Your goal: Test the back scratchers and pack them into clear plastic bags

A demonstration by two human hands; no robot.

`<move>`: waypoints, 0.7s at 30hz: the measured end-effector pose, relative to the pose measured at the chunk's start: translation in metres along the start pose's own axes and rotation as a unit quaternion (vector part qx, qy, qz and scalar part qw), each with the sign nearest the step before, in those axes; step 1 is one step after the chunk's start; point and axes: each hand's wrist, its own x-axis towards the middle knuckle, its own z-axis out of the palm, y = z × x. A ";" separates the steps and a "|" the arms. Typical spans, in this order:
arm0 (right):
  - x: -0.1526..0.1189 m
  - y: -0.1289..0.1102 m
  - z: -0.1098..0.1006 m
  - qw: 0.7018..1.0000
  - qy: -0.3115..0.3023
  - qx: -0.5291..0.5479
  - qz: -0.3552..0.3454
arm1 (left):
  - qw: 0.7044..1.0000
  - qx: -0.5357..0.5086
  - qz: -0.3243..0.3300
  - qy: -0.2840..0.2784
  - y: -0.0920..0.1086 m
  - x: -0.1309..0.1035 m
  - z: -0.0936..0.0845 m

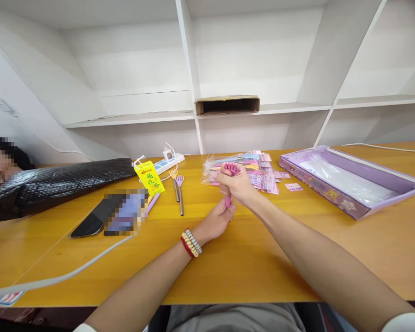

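Observation:
A pink claw-shaped item (231, 168) is held upright between both hands above the table. My right hand (237, 184) is closed around its upper part, just under the curved prongs. Lower down, my left hand (218, 220) grips the pink handle, its fingers wrapped round it. Right behind my hands lies a pile of clear packets (257, 173) with colourful items inside. Two metal-handled claw sticks, one purple (180, 196) and one yellowish (175, 184), lie on the table left of my hands.
At the right stands an open purple box (346, 200) with clear plastic inside. Phones (93, 216), a yellow packet (150, 178), a power strip (169, 163) and a black wrapped bundle (65, 182) are at the left, beside a person. A cable crosses the left front. Shelves rise behind the table (256, 272).

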 end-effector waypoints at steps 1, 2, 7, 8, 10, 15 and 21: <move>0.000 -0.002 -0.003 1.000 -0.008 0.007 0.010 | 1.000 0.005 0.001 0.005 0.000 0.000 0.000; 0.001 -0.006 -0.007 1.000 -0.018 0.014 0.021 | 1.000 0.017 0.002 0.015 0.000 0.000 -0.001; -0.001 -0.022 -0.039 0.999 -0.018 0.037 0.027 | 0.983 0.157 0.014 0.092 0.003 0.002 -0.015; -0.002 -0.023 -0.047 0.999 0.004 0.025 0.024 | 0.977 0.186 0.016 0.099 0.005 0.002 -0.018; -0.007 -0.023 -0.061 0.998 0.051 -0.030 0.032 | 0.966 0.238 0.017 0.098 0.007 0.003 -0.025; -0.028 -0.007 -0.089 0.974 0.087 -0.196 0.076 | 0.924 0.369 0.027 0.101 0.005 0.001 -0.034; -0.054 0.013 -0.106 0.891 -0.003 -0.437 0.118 | 0.851 0.521 0.035 0.054 0.004 -0.004 -0.043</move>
